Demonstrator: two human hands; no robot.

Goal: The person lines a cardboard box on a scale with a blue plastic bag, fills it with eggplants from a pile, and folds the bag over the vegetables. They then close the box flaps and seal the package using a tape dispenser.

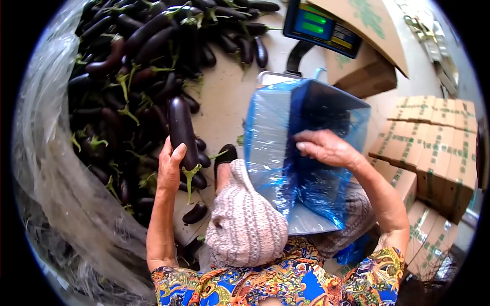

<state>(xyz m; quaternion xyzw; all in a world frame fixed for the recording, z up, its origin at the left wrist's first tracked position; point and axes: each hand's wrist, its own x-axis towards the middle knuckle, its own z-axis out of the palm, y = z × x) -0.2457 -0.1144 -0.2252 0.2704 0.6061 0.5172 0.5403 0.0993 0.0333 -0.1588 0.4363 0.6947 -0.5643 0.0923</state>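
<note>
My left hand (171,160) is closed round the stem end of a dark purple eggplant (182,127), which points away from me at the edge of a large eggplant pile (148,46). A box lined with blue plastic film (270,137) stands in front of my knees, on a scale. Over its opening is my right hand (326,147), with the fingers bent and the fingertips near the film; whether they hold anything is too small to tell. The dark inside of the box shows no clear contents.
The scale's display (319,28) with green digits rises behind the box, beside an open carton (365,71). Stacked cartons (439,153) stand at the right. Crumpled clear plastic sheeting (51,168) borders the pile at the left. A loose eggplant (195,213) lies near my knee.
</note>
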